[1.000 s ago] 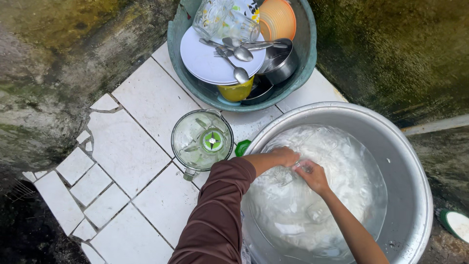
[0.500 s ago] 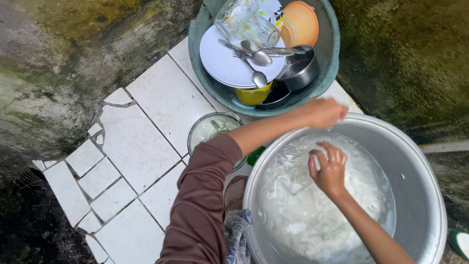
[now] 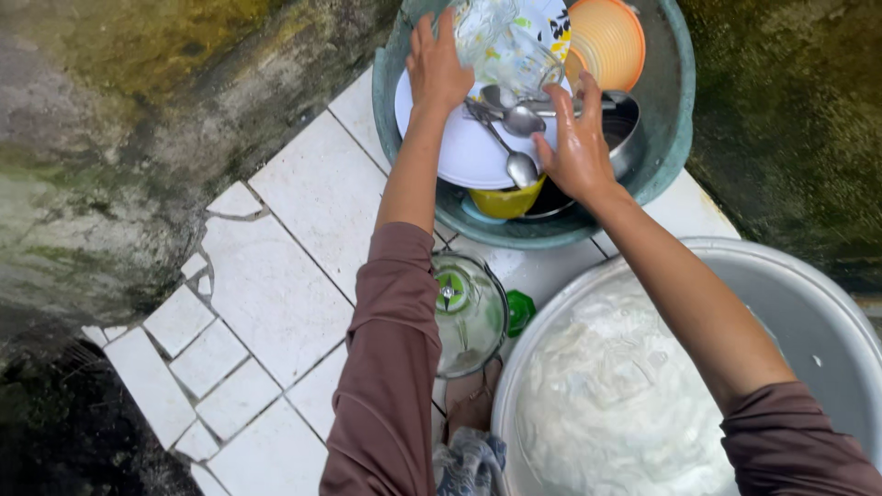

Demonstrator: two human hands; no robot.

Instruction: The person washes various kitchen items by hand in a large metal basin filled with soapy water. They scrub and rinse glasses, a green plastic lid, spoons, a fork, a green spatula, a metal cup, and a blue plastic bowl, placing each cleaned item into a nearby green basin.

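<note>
Both hands reach into the green basin (image 3: 671,138) of dishes. Left hand (image 3: 436,64) lies fingers spread on the rim of the white plate (image 3: 459,147), next to a clear glass jug (image 3: 510,46). Right hand (image 3: 577,138) – fingers loosely open – rests by the spoons (image 3: 519,124) lying across the plate; can't tell if it grips one. Orange bowl (image 3: 611,41) sits at the back, yellow cup (image 3: 505,200) under the plate. Risk, imo: stack looks crowded & wet – lifting the plate could tip the spoons or the jug off. Blender jar (image 3: 469,312) stands on the tiled floor (image 3: 276,257), close beside the big metal basin (image 3: 827,312) of suds.
</note>
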